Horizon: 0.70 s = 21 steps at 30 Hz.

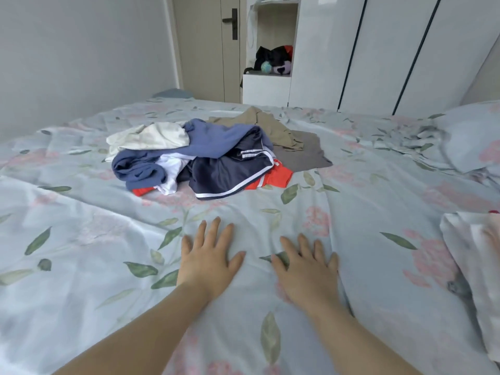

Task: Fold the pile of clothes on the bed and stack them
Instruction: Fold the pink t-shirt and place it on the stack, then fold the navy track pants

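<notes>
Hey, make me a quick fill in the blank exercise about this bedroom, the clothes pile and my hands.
1. The pile of clothes lies unfolded on the ____.
2. The navy shorts at the pile's near edge have a ____ stripe along the hem.
3. The left hand and the right hand lie flat in front of the pile, holding ____.
4. The door on the far wall is ____.
Missing words: bed; white; nothing; closed.

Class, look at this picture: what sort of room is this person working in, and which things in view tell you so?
Most likely a home bedroom: a bed under a floral sheet, a pillow at the right, tall white wardrobe doors behind, and a pile of clothes on the bed.
</notes>
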{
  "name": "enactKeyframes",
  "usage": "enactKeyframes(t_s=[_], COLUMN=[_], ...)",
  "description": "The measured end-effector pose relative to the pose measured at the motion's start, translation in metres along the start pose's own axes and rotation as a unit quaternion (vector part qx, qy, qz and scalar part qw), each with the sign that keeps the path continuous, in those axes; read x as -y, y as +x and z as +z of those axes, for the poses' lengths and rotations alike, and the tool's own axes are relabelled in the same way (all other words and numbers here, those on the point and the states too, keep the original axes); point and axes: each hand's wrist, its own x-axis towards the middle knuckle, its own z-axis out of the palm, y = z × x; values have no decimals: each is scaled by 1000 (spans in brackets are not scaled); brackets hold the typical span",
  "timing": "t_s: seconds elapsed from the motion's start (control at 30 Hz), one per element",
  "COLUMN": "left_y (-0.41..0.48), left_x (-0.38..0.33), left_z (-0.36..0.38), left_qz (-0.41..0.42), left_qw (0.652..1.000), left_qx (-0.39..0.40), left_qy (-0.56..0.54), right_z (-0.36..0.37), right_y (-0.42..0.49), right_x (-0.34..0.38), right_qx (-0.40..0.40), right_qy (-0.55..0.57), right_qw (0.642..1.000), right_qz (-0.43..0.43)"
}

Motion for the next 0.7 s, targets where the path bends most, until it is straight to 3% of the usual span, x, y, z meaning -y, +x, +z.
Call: enactKeyframes(t_s=[0.13, 0.3, 0.47, 0.7], left_y=[55, 127, 152, 98], left_x=[15, 26, 33, 28], left_z=[2, 8, 11, -5], left_qz=[-66, -182, -185, -176], left_qw=[993, 948, 942, 919], left_qx=[-62, -151, -159, -179], left_qy=[-78, -213, -229, -302], right_z=[6, 13, 15, 13], right_y=[29, 56, 62, 35], right_x=[5, 5, 3, 1], right_qx=[-30, -69, -74, -61], right_qy=[7, -6, -4, 5], right_qw=[1000, 998, 997, 998], right_qz=[4, 11, 10, -3])
